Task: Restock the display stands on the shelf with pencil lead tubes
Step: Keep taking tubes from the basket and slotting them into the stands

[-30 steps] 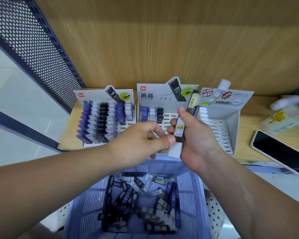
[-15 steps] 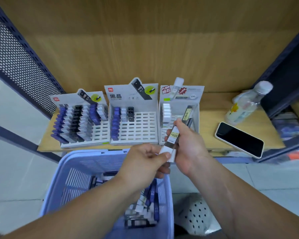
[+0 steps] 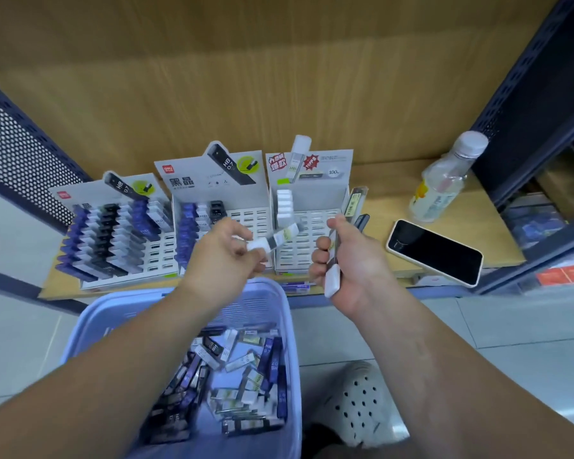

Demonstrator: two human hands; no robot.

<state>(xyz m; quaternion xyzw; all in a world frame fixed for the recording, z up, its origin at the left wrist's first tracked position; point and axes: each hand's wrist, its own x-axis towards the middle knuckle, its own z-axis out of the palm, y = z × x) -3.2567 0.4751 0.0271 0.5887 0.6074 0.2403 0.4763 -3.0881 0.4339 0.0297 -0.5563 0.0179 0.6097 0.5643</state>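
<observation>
Pinching one white-capped pencil lead tube [image 3: 276, 237] by its end, the left hand [image 3: 226, 255] holds it at the left column of the right display stand [image 3: 315, 197]. The right hand [image 3: 345, 260] is clamped on a bundle of tubes [image 3: 353, 207]. That stand, the middle stand [image 3: 193, 173] and the left stand [image 3: 80, 195] line a pale wooden shelf [image 3: 378, 207] backed by a wood-grain panel [image 3: 246, 77], with perforated dark metal [image 3: 20, 140] at the left. Below, a lilac basket [image 3: 290, 326] of loose tubes hangs over grey floor tiles [image 3: 511, 326].

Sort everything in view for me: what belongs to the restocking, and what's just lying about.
Job: left stand, middle stand, right stand; basket of loose tubes; single tube in left hand; bundle of tubes in right hand.
Lying about: phone; drink bottle.
</observation>
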